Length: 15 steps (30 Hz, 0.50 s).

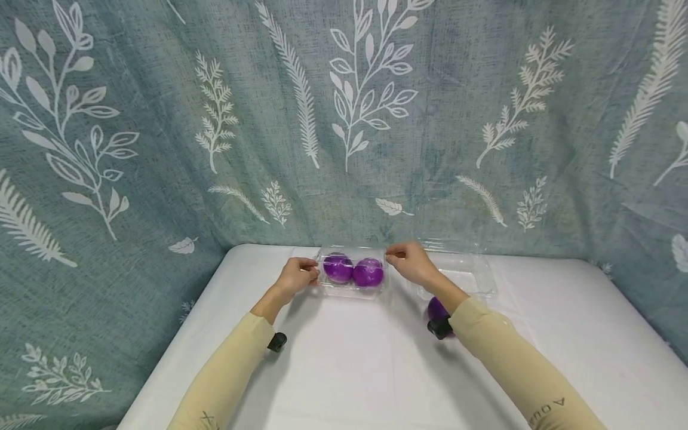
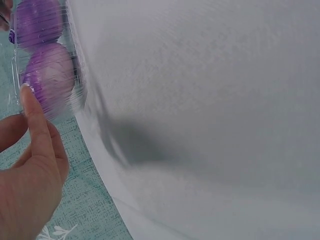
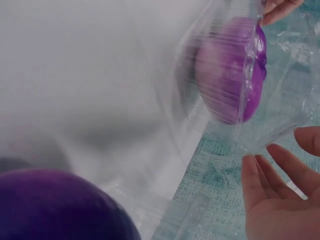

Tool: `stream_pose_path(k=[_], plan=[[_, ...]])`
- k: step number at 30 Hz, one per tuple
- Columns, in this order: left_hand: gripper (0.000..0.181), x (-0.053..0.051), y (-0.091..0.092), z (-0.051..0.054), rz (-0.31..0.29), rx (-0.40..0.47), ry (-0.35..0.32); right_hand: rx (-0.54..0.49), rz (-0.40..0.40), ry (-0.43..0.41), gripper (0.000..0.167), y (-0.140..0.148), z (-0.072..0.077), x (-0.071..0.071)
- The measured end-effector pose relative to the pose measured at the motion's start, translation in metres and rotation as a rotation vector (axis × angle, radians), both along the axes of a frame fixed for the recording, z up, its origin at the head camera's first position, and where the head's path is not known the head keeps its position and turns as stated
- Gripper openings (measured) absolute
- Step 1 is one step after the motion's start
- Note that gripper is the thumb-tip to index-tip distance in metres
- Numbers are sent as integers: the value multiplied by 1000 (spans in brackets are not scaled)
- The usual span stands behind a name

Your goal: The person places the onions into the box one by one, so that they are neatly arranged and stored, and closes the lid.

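Two purple round objects (image 1: 338,267) (image 1: 368,272) lie side by side inside a clear plastic container (image 1: 349,291) near the table's far edge. My left hand (image 1: 294,276) pinches its left end; in the left wrist view the hand (image 2: 35,165) has its index fingertip on the clear wall and the thumb at the rim. At the right end, my right hand (image 1: 409,261) holds the clear edge. The right wrist view shows that hand (image 3: 282,185) with thumb and fingertips at a clear flap (image 3: 280,132), which stands apart from the container's rim.
Another clear container (image 1: 486,282) stands open behind my right forearm. A purple round object (image 1: 437,309) lies in front of it, partly hidden by the black wrist camera (image 1: 439,327). The white table (image 1: 344,370) meets a green leaf-patterned curtain (image 1: 344,197) at the back.
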<state>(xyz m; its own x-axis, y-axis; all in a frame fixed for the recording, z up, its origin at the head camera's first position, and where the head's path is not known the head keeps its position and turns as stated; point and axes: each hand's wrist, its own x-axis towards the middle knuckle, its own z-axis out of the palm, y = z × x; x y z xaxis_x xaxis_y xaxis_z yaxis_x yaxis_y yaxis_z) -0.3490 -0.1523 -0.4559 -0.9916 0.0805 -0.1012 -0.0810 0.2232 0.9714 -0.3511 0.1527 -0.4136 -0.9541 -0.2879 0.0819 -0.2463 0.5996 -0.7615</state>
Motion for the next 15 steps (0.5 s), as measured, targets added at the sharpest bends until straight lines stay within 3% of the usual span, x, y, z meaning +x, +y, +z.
stream_pose_path(k=[10, 15], plan=[[35, 2, 0, 3, -4, 8, -2, 22, 28, 49, 42, -3, -12, 0], [34, 3, 0, -1, 6, 22, -8, 33, 29, 77, 43, -4, -17, 4]])
